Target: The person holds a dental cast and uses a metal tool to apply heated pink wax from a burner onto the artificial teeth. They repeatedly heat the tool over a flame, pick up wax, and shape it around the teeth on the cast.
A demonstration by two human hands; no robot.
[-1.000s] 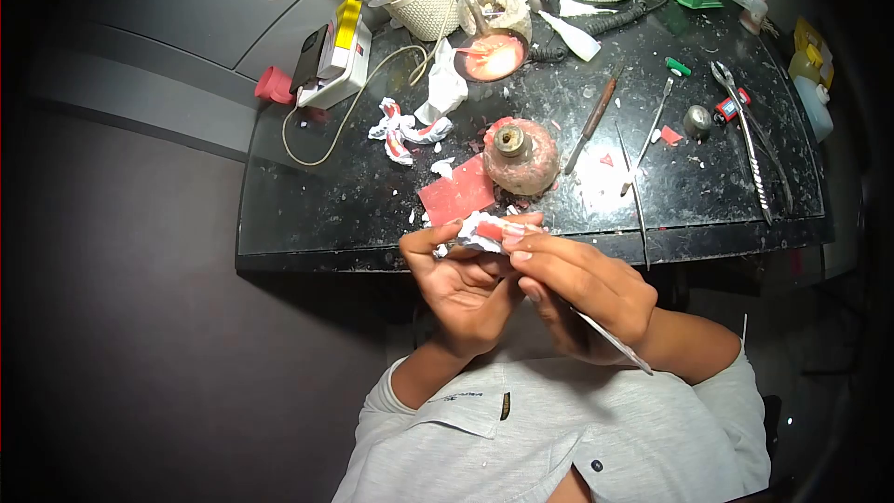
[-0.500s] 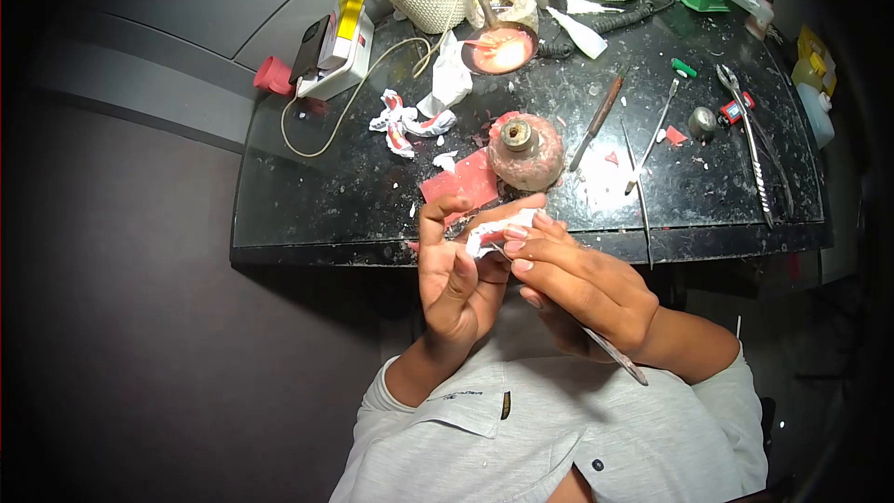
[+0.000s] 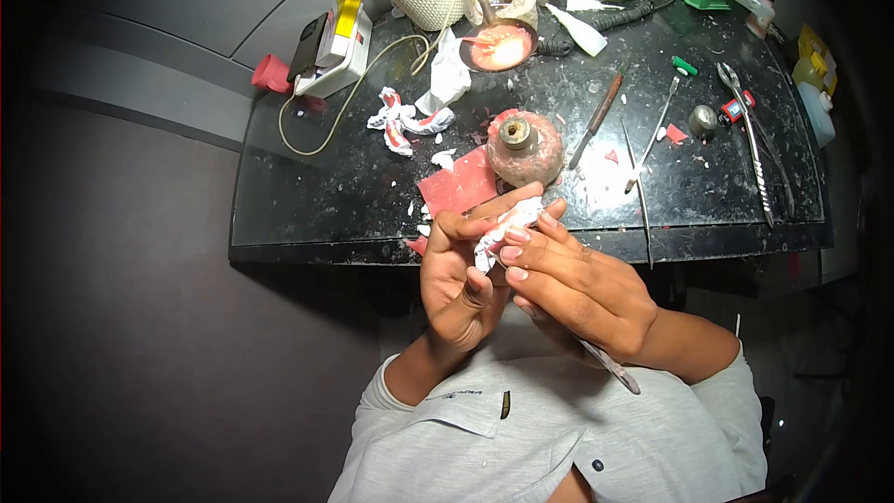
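Between my two hands is a small white plaster piece point(image 3: 510, 225) with pink wax on it. My left hand point(image 3: 456, 279) cups it from the left, fingers curled around its far side and thumb near its lower end. My right hand point(image 3: 582, 293) grips a thin metal tool point(image 3: 615, 369), whose handle sticks out below the palm; its tip is hidden by the fingers. The right fingertips rest against the piece. Just beyond the hands lie a pink wax sheet point(image 3: 456, 184) and a round burner point(image 3: 524, 151).
Plaster pieces with pink wax point(image 3: 399, 121) lie left of the burner. Behind it is a pan of pink wax point(image 3: 503, 47). A brown-handled knife point(image 3: 601, 116), a thin probe point(image 3: 639, 196) and long pliers point(image 3: 748, 140) lie to the right.
The plaster piece has turned and tilted between my fingers. My left fingers have closed in nearer to it, and the tool handle has dipped slightly.
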